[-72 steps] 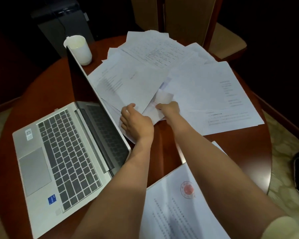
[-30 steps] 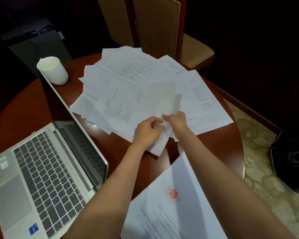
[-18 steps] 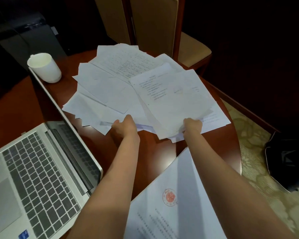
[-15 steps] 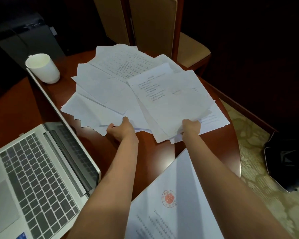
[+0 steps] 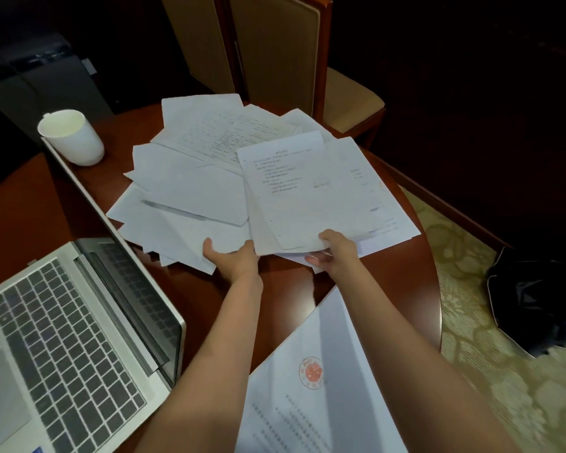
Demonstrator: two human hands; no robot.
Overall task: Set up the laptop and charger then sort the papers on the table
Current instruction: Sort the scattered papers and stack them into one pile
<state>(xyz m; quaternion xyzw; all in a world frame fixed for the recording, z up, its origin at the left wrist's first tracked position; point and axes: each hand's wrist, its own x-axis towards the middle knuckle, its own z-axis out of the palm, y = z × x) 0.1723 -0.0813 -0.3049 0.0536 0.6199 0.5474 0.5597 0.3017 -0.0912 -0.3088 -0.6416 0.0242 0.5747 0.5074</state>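
Glossy reddish-brown round table (image 5: pixel 389 289), smooth enough to throw reflections. Spread across the far half are loose white papers (image 5: pixel 183 191) — thin flat rectangles, fanned out and overlapping at all angles, some with fine lines of print, some blank.

Near edge of a small stack of printed sheets (image 5: pixel 307 197) pinched by the right hand (image 5: pixel 339 253), thumb on top, fingers curled underneath, tilted up off the pile. Just beside it the left hand (image 5: pixel 234 261), one digit showing against the edge of the left-side sheets, the rest tucked under paper and hidden — gripping or only propping, can't tell.

Closer in, at the front edge, one more stamped sheet (image 5: pixel 307 407), white with a round red seal and rows of blurry text.

Off to the left, open silver laptop (image 5: pixel 79 338): matte metal deck, dark grey square keys, thin screen seen nearly edge-on. Behind the screen, plain white cylindrical cup (image 5: pixel 71 137), smooth-sided.

Beyond the table, wood-framed chair (image 5: pixel 285 60) with tan padded back and seat. Down right on patterned beige carpet (image 5: pixel 487 371), a crumpled black bag (image 5: pixel 536 299).
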